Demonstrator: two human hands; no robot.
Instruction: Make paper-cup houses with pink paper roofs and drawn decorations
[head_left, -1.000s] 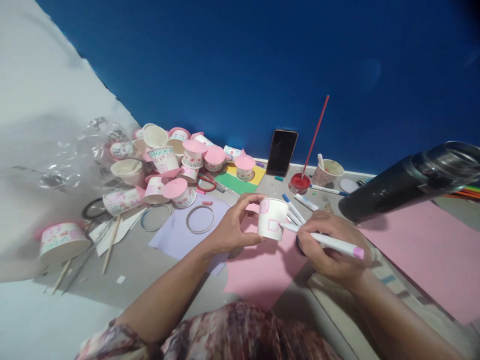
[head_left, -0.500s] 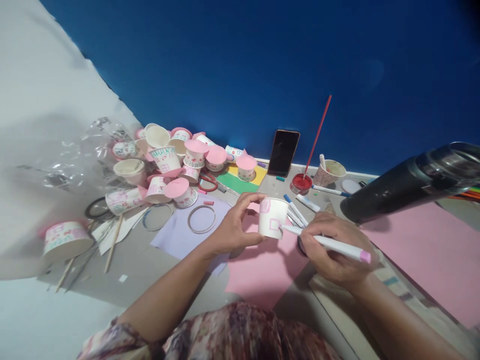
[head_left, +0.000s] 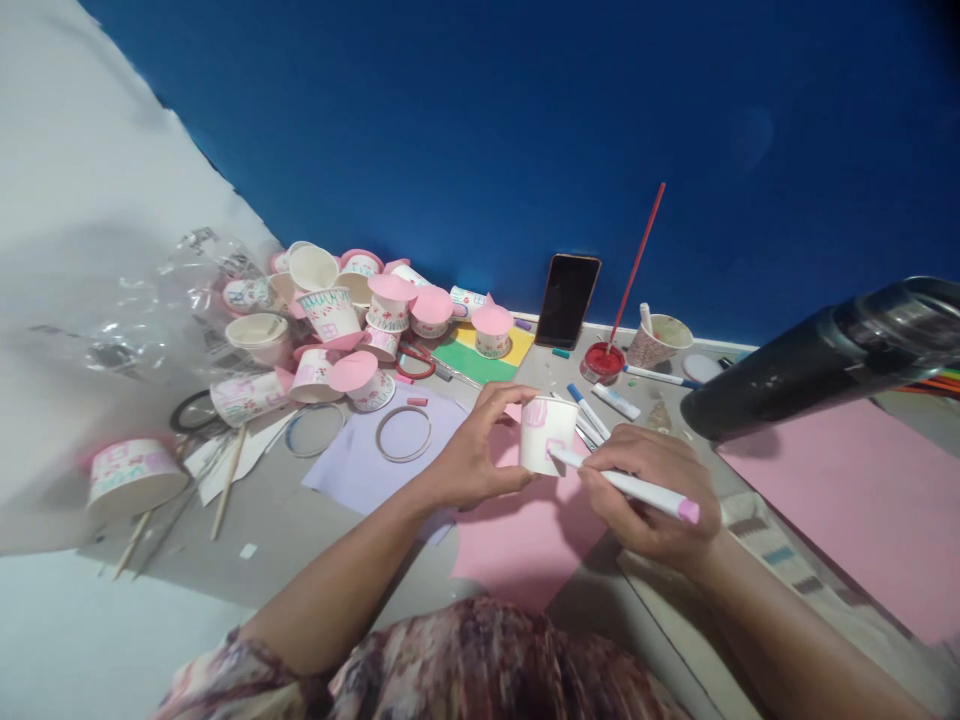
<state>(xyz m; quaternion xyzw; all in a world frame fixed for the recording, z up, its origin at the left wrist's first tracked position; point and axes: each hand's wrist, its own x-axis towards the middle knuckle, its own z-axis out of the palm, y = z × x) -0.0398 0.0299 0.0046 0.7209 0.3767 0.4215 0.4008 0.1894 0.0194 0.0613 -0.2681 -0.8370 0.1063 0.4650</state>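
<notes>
A white paper cup (head_left: 537,440) with pink drawing on its side is held upright by my left hand (head_left: 480,455), thumb low and fingers near the rim. My right hand (head_left: 652,495) grips a white marker pen (head_left: 637,487) with a pink end, its tip touching the cup at a small pink square outline. Below the cup lies a sheet of pink paper (head_left: 517,550). Just behind my right hand are more markers (head_left: 589,408). To the left, a silver ring (head_left: 403,434) rests on lilac paper (head_left: 341,480).
Many decorated cups (head_left: 328,318) with pink paper pieces crowd the back left beside a clear plastic bag (head_left: 142,350). A phone (head_left: 568,300) leans on the blue wall. A red paint jar (head_left: 602,362) holds a long stick. A dark bottle (head_left: 810,365) lies tilted at right.
My right hand and the marker have shifted left, the tip moving from the square's right edge to inside its outline. The cup has barely moved in my left hand.
</notes>
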